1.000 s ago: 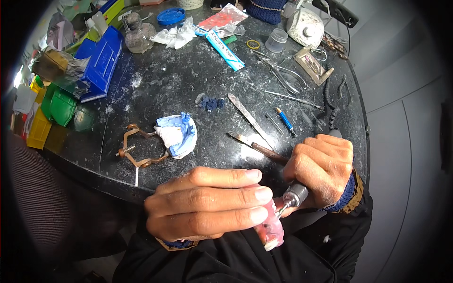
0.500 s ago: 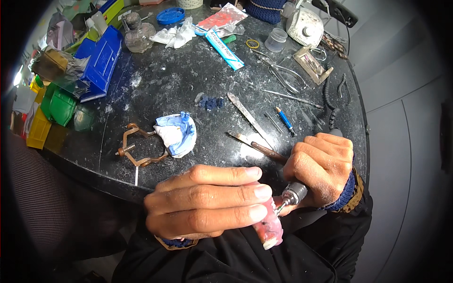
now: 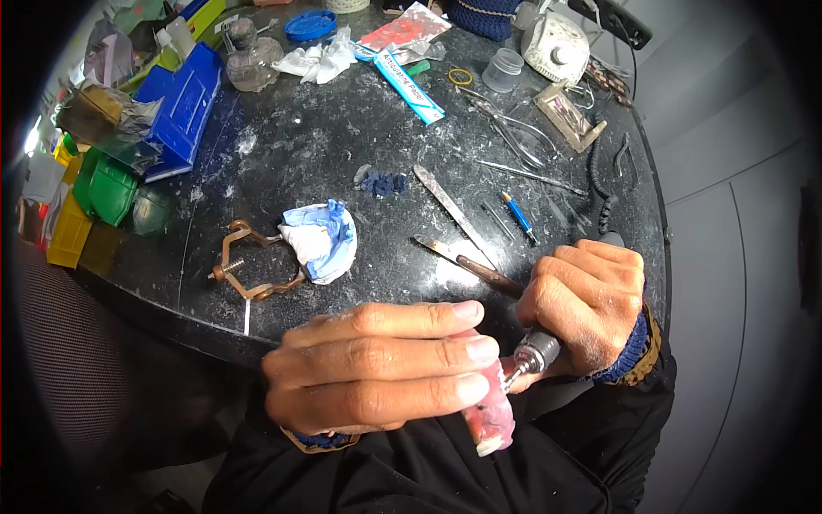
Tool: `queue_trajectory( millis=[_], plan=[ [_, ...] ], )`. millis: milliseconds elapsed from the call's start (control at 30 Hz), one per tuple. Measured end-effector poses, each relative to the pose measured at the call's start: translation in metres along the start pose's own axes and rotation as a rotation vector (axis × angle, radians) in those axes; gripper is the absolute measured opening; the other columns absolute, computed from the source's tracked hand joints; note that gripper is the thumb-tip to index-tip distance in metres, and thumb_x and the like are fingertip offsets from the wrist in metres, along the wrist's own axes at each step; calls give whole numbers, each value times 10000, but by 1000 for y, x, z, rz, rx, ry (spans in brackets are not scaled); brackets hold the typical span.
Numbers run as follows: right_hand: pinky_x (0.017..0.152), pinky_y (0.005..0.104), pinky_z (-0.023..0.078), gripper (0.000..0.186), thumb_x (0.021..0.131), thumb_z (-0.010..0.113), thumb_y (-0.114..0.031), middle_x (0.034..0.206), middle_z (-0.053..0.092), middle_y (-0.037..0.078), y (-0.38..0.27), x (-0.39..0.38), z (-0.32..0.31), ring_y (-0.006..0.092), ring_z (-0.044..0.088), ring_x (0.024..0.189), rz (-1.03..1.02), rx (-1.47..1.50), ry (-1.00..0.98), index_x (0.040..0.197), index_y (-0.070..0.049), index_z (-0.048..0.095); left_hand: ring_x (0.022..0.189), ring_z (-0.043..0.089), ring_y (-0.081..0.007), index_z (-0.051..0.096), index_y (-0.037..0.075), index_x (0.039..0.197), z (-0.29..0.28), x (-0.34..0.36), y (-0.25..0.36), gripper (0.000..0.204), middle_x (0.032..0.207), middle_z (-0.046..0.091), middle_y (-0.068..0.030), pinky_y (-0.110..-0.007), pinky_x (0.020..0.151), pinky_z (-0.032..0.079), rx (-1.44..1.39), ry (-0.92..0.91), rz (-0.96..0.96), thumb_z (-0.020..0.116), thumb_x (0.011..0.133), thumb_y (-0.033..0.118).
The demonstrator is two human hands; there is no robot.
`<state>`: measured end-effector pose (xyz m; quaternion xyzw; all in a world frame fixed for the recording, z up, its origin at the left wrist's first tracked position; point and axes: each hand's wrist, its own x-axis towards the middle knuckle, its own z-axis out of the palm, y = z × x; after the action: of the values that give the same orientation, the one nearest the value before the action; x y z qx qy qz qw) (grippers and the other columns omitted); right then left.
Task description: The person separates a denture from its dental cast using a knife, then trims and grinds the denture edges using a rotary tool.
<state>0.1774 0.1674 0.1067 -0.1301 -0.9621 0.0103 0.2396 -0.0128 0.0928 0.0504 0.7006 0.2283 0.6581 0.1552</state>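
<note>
My left hand [image 3: 377,364] is closed around a pink denture [image 3: 494,420], its long fingers laid across the top. One end with pale teeth sticks out below the fingertips. In a fist, my right hand [image 3: 584,301] grips a rotary handpiece [image 3: 538,349], whose thin metal bur points left at the denture's edge. The bur's tip meets or nearly meets the pink surface; exact contact is hard to tell. Beyond my left hand, a brass-coloured articulator [image 3: 229,271] lies on the dark bench [image 3: 291,163], with a white and blue dental cast [image 3: 336,257] attached.
Beyond my right hand lie a wooden-handled knife [image 3: 486,272], a metal spatula [image 3: 449,207], a blue pencil [image 3: 519,218] and pliers [image 3: 518,137]. A white control box [image 3: 555,50] stands at the back right. Blue bins [image 3: 184,111] line the left. The handpiece's coiled cord [image 3: 598,184] runs along the right edge.
The handpiece and right hand have shifted very slightly right, and its bur sits at a slightly different angle against the denture. The left hand keeps its hold, barely moved.
</note>
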Motion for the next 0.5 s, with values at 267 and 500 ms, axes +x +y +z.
queue_trajectory(
  millis=[267,500],
  plan=[
    [366,260,310,485,601,715,-497,522,417,-1,2,1,6,135,435,403,-19,16,23,569,-91,453,868,676,-239,662,30,937,1,-1,-3,307,886,689,-96,-283,748,582,29,19,34,785,656,43],
    [358,276,313,500,597,736,-496,499,409,-1,7,4,0,144,448,389,-9,22,-3,552,-105,427,829,670,-228,676,38,903,-2,3,-3,293,880,684,-78,-266,705,583,27,12,27,793,635,20]
  ],
)
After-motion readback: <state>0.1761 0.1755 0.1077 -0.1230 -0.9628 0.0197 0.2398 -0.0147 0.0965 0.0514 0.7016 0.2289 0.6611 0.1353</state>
